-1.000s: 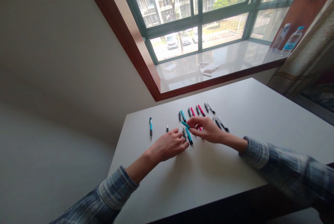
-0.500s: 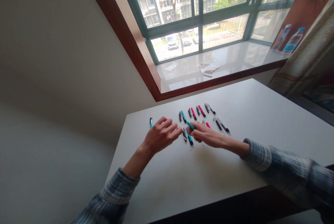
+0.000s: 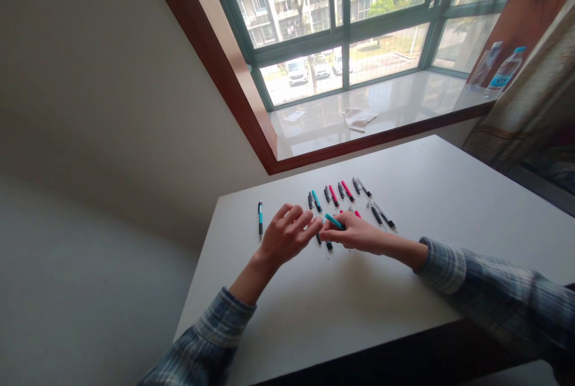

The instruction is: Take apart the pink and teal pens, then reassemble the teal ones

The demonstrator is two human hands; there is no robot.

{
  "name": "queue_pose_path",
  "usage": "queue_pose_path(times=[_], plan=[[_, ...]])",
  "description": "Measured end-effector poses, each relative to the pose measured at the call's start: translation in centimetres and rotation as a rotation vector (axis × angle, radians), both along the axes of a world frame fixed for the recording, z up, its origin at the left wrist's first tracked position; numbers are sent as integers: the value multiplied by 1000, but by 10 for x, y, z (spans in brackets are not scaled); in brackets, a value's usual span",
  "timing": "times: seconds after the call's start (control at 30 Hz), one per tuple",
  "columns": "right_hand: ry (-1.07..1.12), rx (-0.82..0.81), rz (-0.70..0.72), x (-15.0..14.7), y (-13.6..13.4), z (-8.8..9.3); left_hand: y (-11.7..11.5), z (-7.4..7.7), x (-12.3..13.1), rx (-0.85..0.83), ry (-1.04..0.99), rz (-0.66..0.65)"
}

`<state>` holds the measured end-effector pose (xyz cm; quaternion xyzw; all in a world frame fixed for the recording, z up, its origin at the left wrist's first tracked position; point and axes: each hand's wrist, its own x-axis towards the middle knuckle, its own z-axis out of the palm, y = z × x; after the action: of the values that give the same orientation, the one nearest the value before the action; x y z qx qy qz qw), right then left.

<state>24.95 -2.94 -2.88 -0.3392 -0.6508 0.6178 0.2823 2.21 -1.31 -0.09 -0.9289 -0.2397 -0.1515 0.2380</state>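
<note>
My right hand holds a teal pen barrel between thumb and fingers. Close beside it, my left hand has its fingers curled and pressed together near the right fingertips; anything small between them is hidden. A whole teal and black pen lies left of my left hand. Behind my hands are pen parts in rows: a teal barrel, pink barrels, black caps or grips and clear pieces. More dark and clear parts lie to the right of my right hand.
The parts rest on a white table. Beyond it is a window sill with a crumpled cloth and plastic bottles. A curtain hangs at the right.
My left hand has moved right, against the fingertips of my right hand, uncovering more of the whole pen. The teal barrel in my right hand has shifted slightly right.
</note>
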Motion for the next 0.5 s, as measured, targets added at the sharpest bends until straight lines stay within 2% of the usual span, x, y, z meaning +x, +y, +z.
queue_pose_path(times=[0.1,0.17,0.23,0.33,0.43,0.5], plan=[[25,1,-98,3,3,1,-6,-8,6,-48,-222,143],[48,37,-221,6,7,3,-12,-14,15,-176,-491,246],[93,116,-344,9,11,4,-20,-20,27,-423,-741,309],[212,198,-449,13,15,2,-33,-27,49,-846,-902,319],[341,164,-435,11,13,0,-43,-32,70,-1183,-1091,286],[407,100,-366,8,8,-1,-47,-34,83,-1282,-1190,288]])
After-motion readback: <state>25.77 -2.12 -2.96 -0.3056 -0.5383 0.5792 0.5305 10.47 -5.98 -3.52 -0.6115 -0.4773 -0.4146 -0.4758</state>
